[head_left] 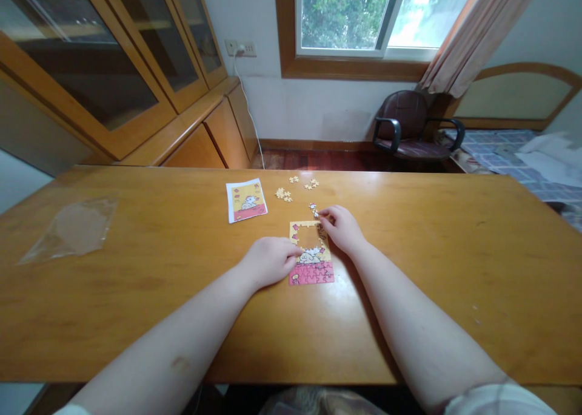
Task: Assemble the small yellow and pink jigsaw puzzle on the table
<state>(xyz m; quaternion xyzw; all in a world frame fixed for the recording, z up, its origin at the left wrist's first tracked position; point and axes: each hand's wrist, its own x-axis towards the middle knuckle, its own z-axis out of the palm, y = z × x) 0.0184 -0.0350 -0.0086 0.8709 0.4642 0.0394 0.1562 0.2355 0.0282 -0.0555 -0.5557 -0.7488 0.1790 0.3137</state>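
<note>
A small jigsaw puzzle [311, 274] lies in front of me, its lower part pink, with a white animal and yellow around it. A gap in its upper middle shows the table. My left hand [271, 261] rests at its left edge, index finger stretched onto the white animal, holding nothing. Beyond the top right corner, my right hand [342, 228] pinches a white puzzle piece [316, 214] at its fingertips. Just past that piece lie other white pieces [312, 206]. Part of the puzzle's right edge is hidden by the right fingers.
Loose yellow pieces [282, 194] lie beyond the puzzle, with more pieces [311, 184] to their right. A printed picture card [248, 201] sits to the left. Farther left is a clear plastic bag [75, 227]. A cabinet [182, 118] and an armchair [407, 124] stand past the table.
</note>
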